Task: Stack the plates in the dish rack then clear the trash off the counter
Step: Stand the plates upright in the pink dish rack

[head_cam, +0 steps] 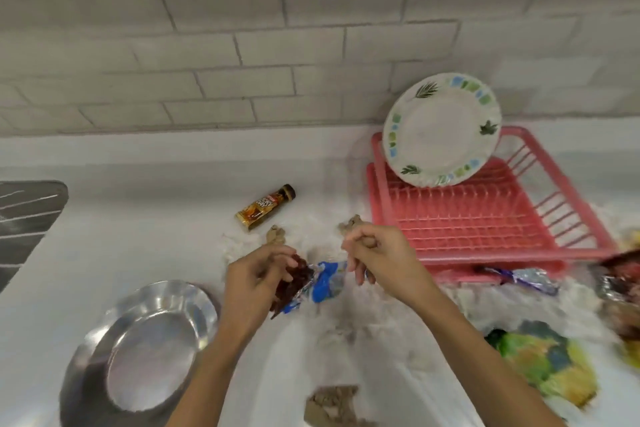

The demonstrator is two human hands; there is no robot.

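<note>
A white plate with green and blue rim marks [441, 130] leans upright at the back of the pink dish rack [485, 215]. A steel plate [145, 347] lies on the white counter [138, 236] at the lower left. My left hand [258, 279] grips a red-brown and blue wrapper [311, 279]. My right hand [377, 255] is curled round a crumpled brown paper [353, 224]. Another brown paper ball [276, 235] lies just beyond my left hand.
A brown sachet [266, 206] lies behind the hands. A purple-silver wrapper [519, 277] sits before the rack; blurred wrappers [620, 288] and a green-yellow bag [543, 360] lie right. Brown paper [329, 402] is at the bottom. A steel drainboard [24, 218] is far left.
</note>
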